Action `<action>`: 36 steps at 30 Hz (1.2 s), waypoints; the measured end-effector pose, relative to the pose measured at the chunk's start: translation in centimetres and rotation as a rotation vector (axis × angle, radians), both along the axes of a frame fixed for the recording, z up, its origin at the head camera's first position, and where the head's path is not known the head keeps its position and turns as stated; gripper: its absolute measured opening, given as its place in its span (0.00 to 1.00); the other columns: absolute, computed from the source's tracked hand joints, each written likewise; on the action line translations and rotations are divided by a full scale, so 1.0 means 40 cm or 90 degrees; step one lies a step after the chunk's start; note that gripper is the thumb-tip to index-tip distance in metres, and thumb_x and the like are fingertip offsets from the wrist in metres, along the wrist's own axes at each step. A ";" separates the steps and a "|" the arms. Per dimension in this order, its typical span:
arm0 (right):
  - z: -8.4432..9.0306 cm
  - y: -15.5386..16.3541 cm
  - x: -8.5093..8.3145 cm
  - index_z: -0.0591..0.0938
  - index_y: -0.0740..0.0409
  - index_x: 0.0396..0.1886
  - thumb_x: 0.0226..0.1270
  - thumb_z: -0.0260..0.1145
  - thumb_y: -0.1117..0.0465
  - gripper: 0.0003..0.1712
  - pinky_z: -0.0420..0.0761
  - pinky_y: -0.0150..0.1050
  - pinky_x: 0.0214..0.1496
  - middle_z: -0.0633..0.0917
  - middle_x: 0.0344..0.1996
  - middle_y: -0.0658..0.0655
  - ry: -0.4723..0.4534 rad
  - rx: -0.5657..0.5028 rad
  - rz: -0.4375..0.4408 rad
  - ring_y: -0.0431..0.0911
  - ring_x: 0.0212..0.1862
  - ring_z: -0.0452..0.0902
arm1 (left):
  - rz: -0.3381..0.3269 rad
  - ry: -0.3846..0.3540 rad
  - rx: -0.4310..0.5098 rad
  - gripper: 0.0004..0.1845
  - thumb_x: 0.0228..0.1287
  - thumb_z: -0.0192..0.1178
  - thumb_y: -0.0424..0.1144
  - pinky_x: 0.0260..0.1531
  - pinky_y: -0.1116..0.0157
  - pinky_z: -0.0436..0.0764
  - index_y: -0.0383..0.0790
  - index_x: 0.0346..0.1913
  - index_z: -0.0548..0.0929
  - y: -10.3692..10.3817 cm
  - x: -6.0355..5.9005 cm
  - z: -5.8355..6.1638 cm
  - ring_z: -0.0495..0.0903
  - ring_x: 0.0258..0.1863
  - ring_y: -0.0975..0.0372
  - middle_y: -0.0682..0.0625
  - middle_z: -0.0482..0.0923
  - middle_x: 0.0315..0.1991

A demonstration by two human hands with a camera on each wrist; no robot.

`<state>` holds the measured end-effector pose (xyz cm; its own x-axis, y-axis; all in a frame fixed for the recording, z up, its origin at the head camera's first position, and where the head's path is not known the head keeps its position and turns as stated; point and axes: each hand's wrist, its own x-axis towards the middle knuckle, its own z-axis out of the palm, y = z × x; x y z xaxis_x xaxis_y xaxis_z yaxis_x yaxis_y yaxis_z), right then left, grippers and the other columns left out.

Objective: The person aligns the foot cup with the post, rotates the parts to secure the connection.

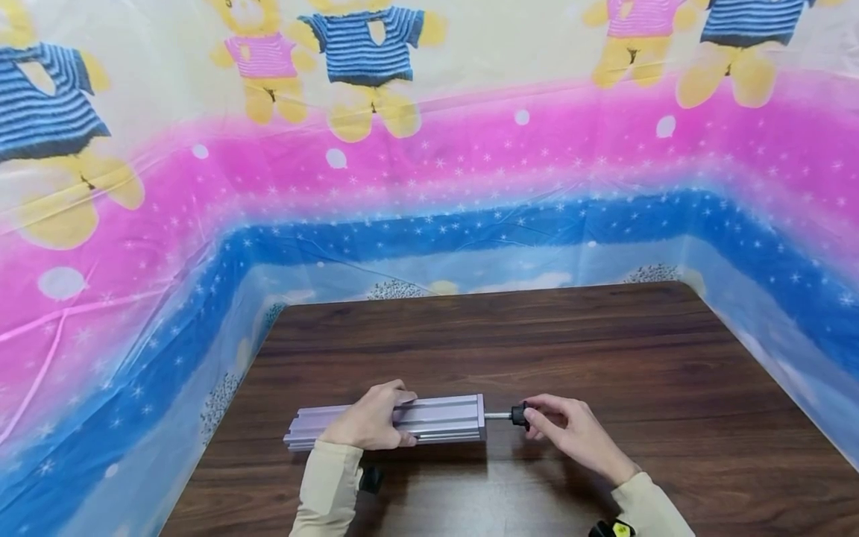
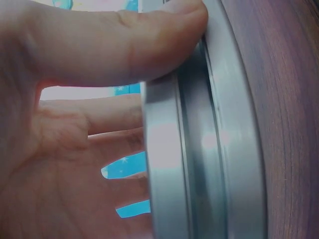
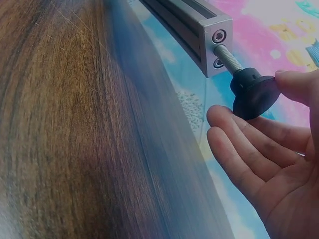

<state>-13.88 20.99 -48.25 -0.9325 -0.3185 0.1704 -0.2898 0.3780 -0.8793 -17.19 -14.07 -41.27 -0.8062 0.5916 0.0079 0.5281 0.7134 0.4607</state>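
Aluminium extrusion bar (image 1: 416,421) lies flat on the dark wood desk (image 1: 537,335), pinned by the left hand (image 1: 372,418) curled over it, steadying it while the right hand (image 1: 570,432) pinches the black knob (image 1: 519,415) of a threaded bolt (image 3: 227,56) at its end.

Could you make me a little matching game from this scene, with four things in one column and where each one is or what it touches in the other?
Things:
1. left hand
2. right hand
3. black knob
4. aluminium bar

Places or states:
A. lies flat on the wooden table
B. sits on the end of a threaded rod
C. grips the bar around its middle
D. touches the knob with fingertips

Pairs: 1-C, 2-D, 3-B, 4-A
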 end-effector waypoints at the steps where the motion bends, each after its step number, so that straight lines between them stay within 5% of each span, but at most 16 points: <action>1: -0.001 0.001 0.000 0.81 0.66 0.59 0.78 0.60 0.52 0.23 0.86 0.41 0.42 0.90 0.36 0.61 -0.001 0.004 -0.001 0.51 0.35 0.88 | 0.003 -0.003 0.003 0.36 0.47 0.79 0.39 0.51 0.50 0.80 0.27 0.60 0.81 0.000 0.000 0.001 0.80 0.46 0.53 0.37 0.78 0.54; 11: -0.010 0.008 0.006 0.76 0.49 0.68 0.65 0.73 0.61 0.31 0.84 0.40 0.53 0.80 0.63 0.63 0.105 -0.028 0.032 0.39 0.57 0.82 | 0.002 -0.004 0.000 0.34 0.48 0.79 0.39 0.44 0.57 0.79 0.30 0.59 0.82 0.001 0.000 0.007 0.77 0.39 0.60 0.45 0.78 0.46; 29: -0.011 0.002 0.002 0.81 0.57 0.62 0.71 0.68 0.56 0.22 0.85 0.36 0.48 0.89 0.46 0.53 0.087 -0.007 -0.001 0.38 0.44 0.85 | 0.008 -0.029 0.002 0.35 0.50 0.78 0.39 0.48 0.52 0.79 0.28 0.62 0.80 -0.004 0.002 0.002 0.78 0.41 0.58 0.40 0.77 0.52; 36: -0.009 0.000 -0.001 0.80 0.64 0.60 0.76 0.62 0.54 0.22 0.86 0.42 0.41 0.89 0.40 0.58 0.029 -0.020 0.002 0.50 0.38 0.88 | 0.006 -0.023 0.005 0.34 0.48 0.78 0.38 0.47 0.53 0.80 0.29 0.60 0.81 0.000 0.002 -0.003 0.80 0.41 0.58 0.40 0.77 0.51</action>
